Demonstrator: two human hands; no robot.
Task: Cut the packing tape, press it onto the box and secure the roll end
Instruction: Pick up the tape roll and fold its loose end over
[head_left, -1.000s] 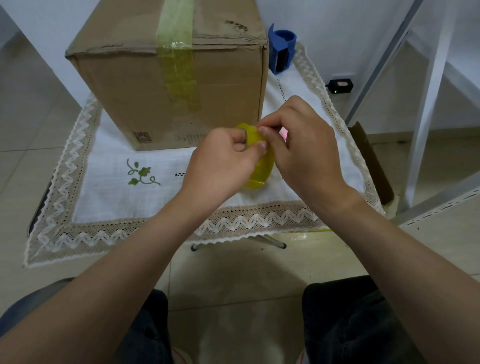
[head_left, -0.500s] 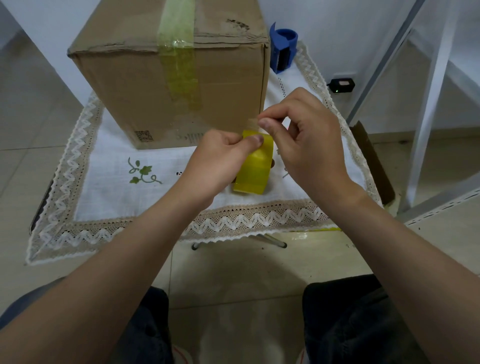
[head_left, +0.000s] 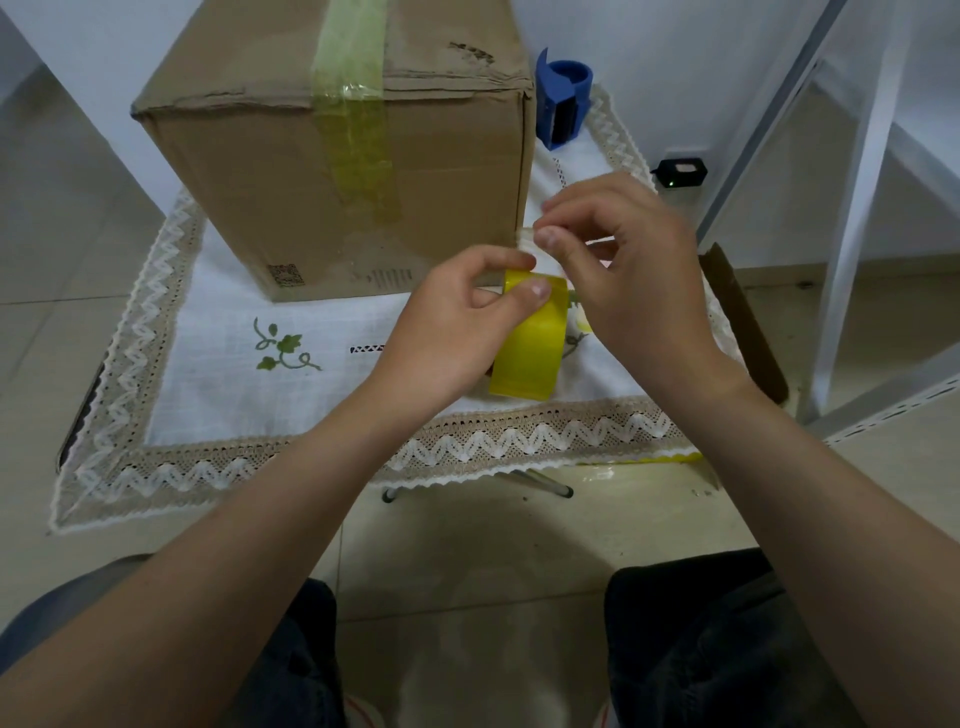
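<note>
You sit in what looks like a room at home: a small table draped in a white tablecloth with lace trim and embroidered leaves, pale floor tiles, a plain white wall, a white metal rack beside you.

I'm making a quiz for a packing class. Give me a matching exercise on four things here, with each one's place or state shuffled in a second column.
1 tape roll
2 cardboard box
3 blue dispenser
4 right hand

a pinches the loose tape end
b stands behind the box, to its right
c gripped by the left hand
d bears a tape strip over top and front

Pairs: 1-c, 2-d, 3-b, 4-a
</note>
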